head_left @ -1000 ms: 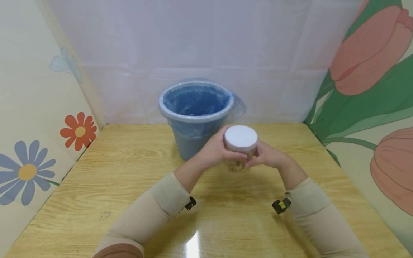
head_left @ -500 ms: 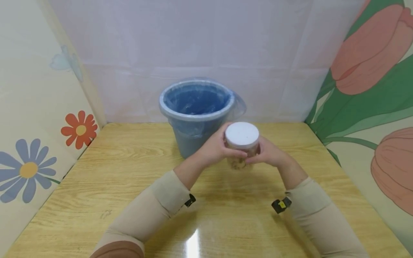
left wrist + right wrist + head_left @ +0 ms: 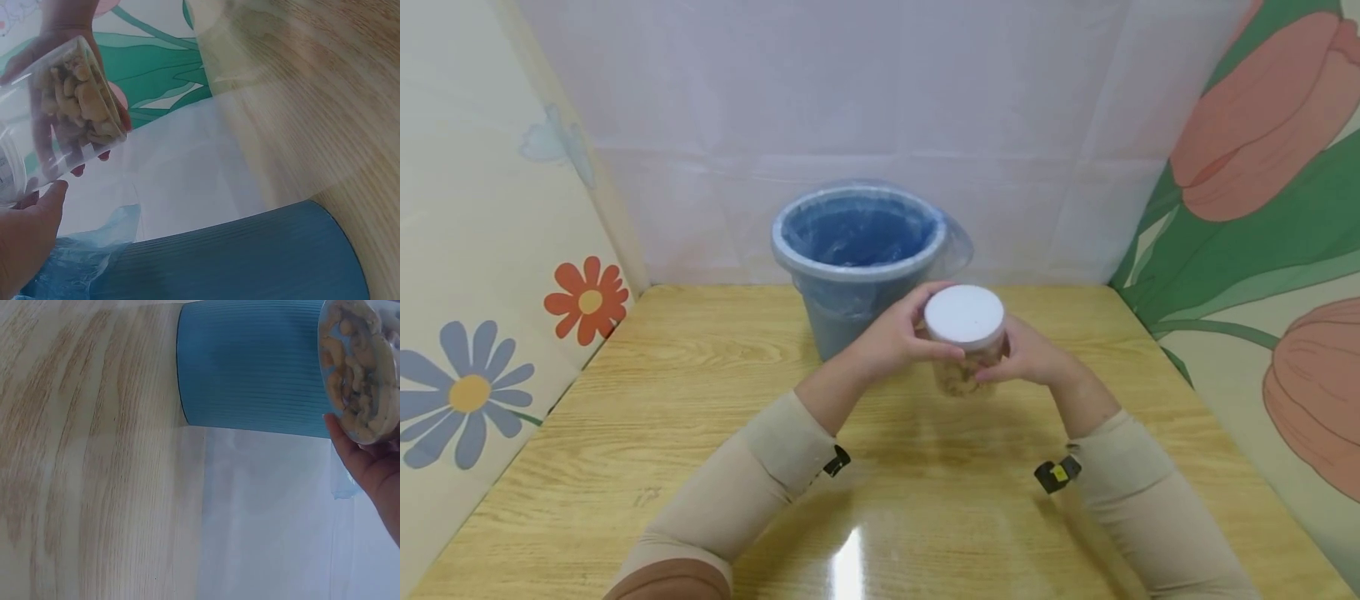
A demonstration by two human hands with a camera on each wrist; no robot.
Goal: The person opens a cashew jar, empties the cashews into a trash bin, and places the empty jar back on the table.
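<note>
A clear plastic jar (image 3: 958, 382) with a white lid (image 3: 964, 315) is held upright above the table, in front of the bucket. Pale brown curved pieces (image 3: 78, 100) that look like cashews fill the jar's lower part in the left wrist view. My left hand (image 3: 891, 337) curls around the jar's upper left side, its thumb just below the lid. Lower on the right side, my right hand (image 3: 1036, 354) grips the jar body, with its thumb across the front. The right wrist view shows the jar's bottom (image 3: 359, 381) above my right thumb. My left far fingers are partly hidden behind the lid.
A blue bucket (image 3: 827, 321) lined with a clear plastic bag stands at the back of the wooden table (image 3: 700, 400), just behind my left hand. A white sheet (image 3: 895, 83) hangs behind it. Panels with painted flowers (image 3: 1247, 133) flank the table.
The jar has risen slightly and shifted a little to the right. My left thumb has slid a short way left along the jar's front, while the right hand keeps its grip.
</note>
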